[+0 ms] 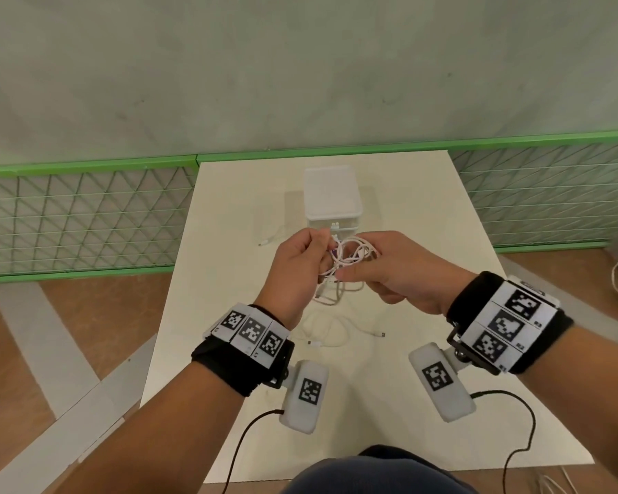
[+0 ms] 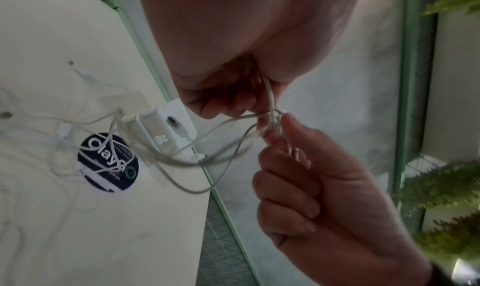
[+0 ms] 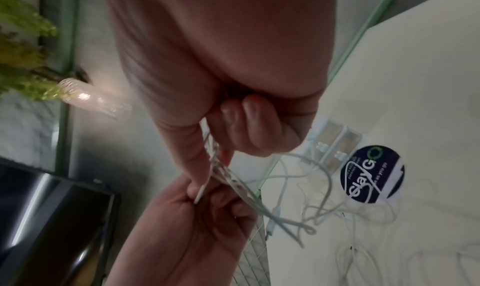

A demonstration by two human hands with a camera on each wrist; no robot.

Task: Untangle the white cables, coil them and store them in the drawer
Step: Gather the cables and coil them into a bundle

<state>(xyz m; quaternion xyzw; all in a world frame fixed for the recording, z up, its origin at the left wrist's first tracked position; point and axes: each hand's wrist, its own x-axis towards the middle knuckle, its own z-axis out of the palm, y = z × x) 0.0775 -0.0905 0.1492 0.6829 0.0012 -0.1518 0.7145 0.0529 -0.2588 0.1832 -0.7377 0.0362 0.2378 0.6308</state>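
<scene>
A tangle of white cables (image 1: 346,258) hangs in the air between both hands above the cream table (image 1: 425,215). My left hand (image 1: 300,269) pinches strands on its left side, and my right hand (image 1: 389,269) pinches strands on its right. Loops droop from the knot (image 2: 221,138) down toward the tabletop. More white cable (image 1: 336,335) lies loose on the table below my hands. Behind the tangle stands a small white drawer unit (image 1: 330,194), its drawer fronts (image 3: 337,145) facing me.
A round dark sticker (image 2: 107,163) is stuck to the table near the drawer unit. A green-framed mesh fence (image 1: 86,215) runs behind the table. Another cable end (image 1: 264,243) lies left of the unit. A plant (image 2: 446,198) and a dark screen (image 3: 52,218) are nearby.
</scene>
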